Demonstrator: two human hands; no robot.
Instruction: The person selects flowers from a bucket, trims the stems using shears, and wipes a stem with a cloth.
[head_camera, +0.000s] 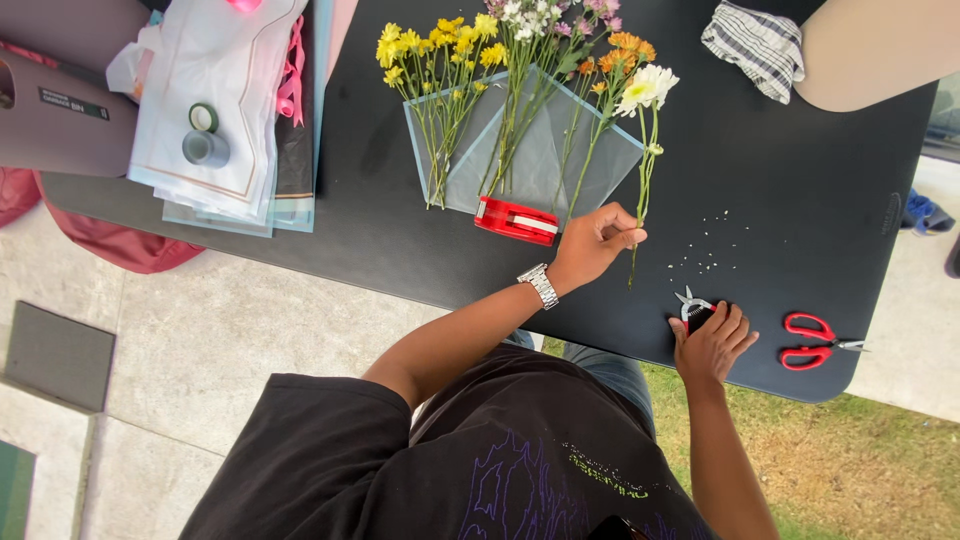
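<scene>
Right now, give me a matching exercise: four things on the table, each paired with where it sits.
Things:
1. tape dispenser
2. red scissors
3. snips
4. white flower

Places:
A. under the right hand
B. stem pinched by the left hand
C. lying untouched near the table corner
D. at the lower edge of the wrapping sheet

Pairs: 1-D, 2-C, 3-A, 4-B

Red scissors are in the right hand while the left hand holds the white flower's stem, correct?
No. The head view shows the red scissors lying untouched on the table; the right hand grips small black snips. The left hand does hold the white flower's stem.
</scene>
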